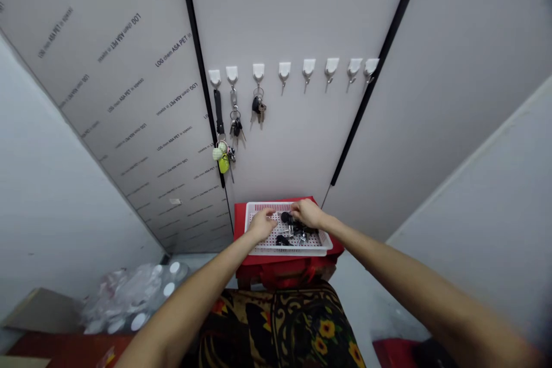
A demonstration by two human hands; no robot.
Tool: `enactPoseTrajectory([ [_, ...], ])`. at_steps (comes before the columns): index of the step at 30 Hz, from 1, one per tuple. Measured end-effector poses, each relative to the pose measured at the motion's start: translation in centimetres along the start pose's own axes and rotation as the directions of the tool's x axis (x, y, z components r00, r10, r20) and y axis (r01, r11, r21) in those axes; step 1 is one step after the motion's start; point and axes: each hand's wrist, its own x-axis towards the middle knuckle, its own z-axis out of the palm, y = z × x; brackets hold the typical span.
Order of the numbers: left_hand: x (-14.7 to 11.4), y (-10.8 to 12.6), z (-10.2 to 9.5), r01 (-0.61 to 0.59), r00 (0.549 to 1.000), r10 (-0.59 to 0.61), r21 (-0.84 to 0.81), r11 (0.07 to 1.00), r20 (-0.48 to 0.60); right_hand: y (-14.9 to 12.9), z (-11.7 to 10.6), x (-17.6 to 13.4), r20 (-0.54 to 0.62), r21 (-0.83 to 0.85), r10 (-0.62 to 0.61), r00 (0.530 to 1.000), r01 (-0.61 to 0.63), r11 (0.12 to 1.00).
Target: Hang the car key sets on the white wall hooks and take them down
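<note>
A white plastic basket [280, 252] with a holed bottom holds several bunches of keys [297, 231], some with black heads. My right hand [307, 213] is over the basket's right side, its fingers pinched at a black-headed bunch of keys [286, 217]. What exactly lies between those fingertips is partly hidden. On the left, my left hand [262, 225] hovers over the basket with thumb and fingers apart, holding nothing.
White hooks [284, 70] line the wall panel; the three leftmost carry key bunches [236, 125], one with a yellow-green charm [223, 163]. Beneath the basket is a red box [254, 270]. Plastic-wrapped bottles [142, 293] stand on the floor at left.
</note>
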Motion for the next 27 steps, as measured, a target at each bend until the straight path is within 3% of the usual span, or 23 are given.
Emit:
enactPoseTrajectory([
  [7,0.9,2.4,-0.7,-0.310,0.949,0.316,-0.134,0.941,0.024,-1.7,-4.1,0.8,-0.014,0.455,-0.007,1.000,0.013,0.891],
  [13,3.5,6.9,-4.0,-0.313,0.950,0.280,-0.401,0.861,-0.139,-3.2,-10.8,2.9,-0.180,0.700,0.072,0.981,0.076,0.710],
  [17,5.0,12.0,-7.9,-0.380,0.911,0.274,-0.368,0.848,-0.309,-4.7,-16.4,5.3,-0.389,0.754,0.172,0.905,0.205,0.625],
  [21,5.8,16.2,-10.6,-0.477,0.821,0.363,-0.180,0.860,-0.441,-5.4,-20.7,7.4,-0.528,0.769,0.343,0.777,0.267,0.581],
  [24,6.3,18.2,-11.3,-0.485,0.780,0.435,0.005,0.875,-0.451,-5.2,-22.5,8.5,-0.574,0.765,0.439,0.691,0.262,0.588],
  [27,6.6,19.1,-11.1,-0.432,0.788,0.444,0.131,0.892,-0.427,-4.4,-23.0,9.5,-0.581,0.748,0.481,0.657,0.197,0.634],
])
